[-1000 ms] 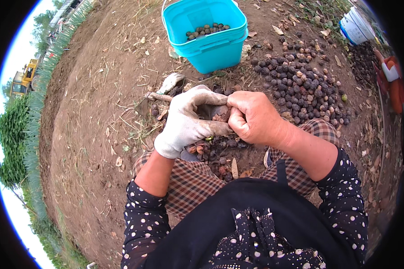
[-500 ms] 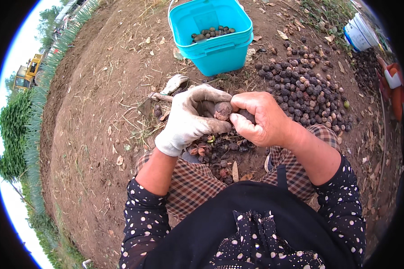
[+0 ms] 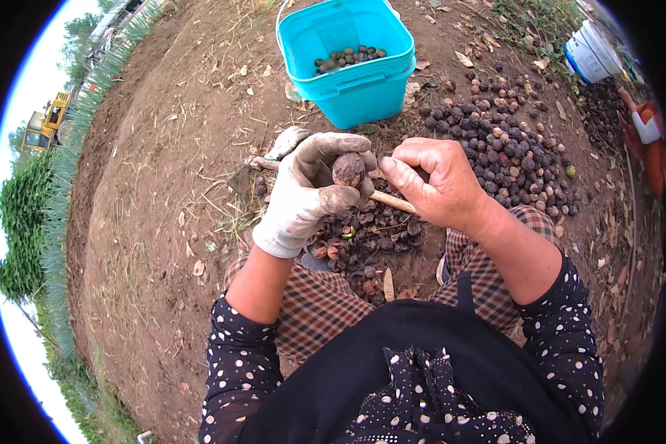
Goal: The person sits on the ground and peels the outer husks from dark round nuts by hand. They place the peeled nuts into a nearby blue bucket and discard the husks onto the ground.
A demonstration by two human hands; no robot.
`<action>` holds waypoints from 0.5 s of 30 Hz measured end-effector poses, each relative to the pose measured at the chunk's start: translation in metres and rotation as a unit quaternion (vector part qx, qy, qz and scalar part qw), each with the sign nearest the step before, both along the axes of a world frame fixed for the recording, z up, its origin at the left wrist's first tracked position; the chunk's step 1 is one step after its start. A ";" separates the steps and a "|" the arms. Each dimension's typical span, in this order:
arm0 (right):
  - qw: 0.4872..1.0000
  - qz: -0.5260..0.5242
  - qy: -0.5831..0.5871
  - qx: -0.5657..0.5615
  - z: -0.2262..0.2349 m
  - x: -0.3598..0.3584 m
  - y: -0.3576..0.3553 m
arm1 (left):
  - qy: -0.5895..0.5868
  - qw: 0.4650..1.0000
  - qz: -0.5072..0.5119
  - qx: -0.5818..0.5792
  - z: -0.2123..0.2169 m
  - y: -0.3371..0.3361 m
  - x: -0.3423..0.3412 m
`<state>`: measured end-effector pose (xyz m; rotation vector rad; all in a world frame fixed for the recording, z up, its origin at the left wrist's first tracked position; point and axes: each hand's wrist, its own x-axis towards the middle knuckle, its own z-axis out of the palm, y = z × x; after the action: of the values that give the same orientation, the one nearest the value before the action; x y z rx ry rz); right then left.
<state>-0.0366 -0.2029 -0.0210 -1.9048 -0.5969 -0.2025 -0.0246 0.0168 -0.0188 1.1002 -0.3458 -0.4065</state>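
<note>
Cupping a brown nut [image 3: 348, 170], gloved left hand [image 3: 307, 181] beside curled right hand [image 3: 445, 183]

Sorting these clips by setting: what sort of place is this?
Outdoors, probably a farm plot or rural yard: bare brown soil, a row of spiky plants along the left, and a yellow vehicle beyond them.

Left hand [image 3: 300, 194] cupped, right hand [image 3: 445, 185] curled
</note>
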 end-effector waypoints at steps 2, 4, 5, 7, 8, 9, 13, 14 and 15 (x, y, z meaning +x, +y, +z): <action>0.999 0.014 0.028 0.005 0.003 -0.002 0.001 | -0.081 0.996 0.025 0.011 -0.007 0.001 0.004; 0.995 0.049 0.079 0.045 0.010 -0.008 0.005 | -0.075 0.996 0.023 0.040 -0.004 0.001 0.003; 0.996 0.077 0.029 0.027 0.008 -0.007 0.005 | -0.103 0.993 0.014 0.060 -0.001 0.000 0.003; 0.997 0.076 -0.024 -0.016 0.010 -0.005 0.005 | -0.169 0.982 0.008 0.089 0.002 -0.003 0.002; 0.995 0.072 -0.049 -0.039 0.011 -0.005 0.003 | -0.160 0.980 0.006 0.117 0.003 -0.002 0.002; 0.996 0.066 -0.034 -0.044 0.012 -0.005 0.002 | -0.151 0.978 0.004 0.146 0.004 0.001 0.002; 0.997 0.077 0.006 -0.022 0.008 -0.004 0.000 | -0.246 0.927 0.027 0.283 0.014 0.002 0.002; 0.996 0.086 0.018 -0.016 0.008 -0.004 0.000 | -0.296 0.900 0.027 0.318 0.015 0.005 0.003; 0.995 0.095 0.030 -0.011 0.009 -0.003 0.000 | -0.293 0.895 0.043 0.332 0.018 0.003 0.002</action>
<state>-0.0400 -0.2033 -0.0123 -1.8544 -0.7371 -0.0152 -0.0231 0.0202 -0.0008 1.9099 -0.7175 -0.0905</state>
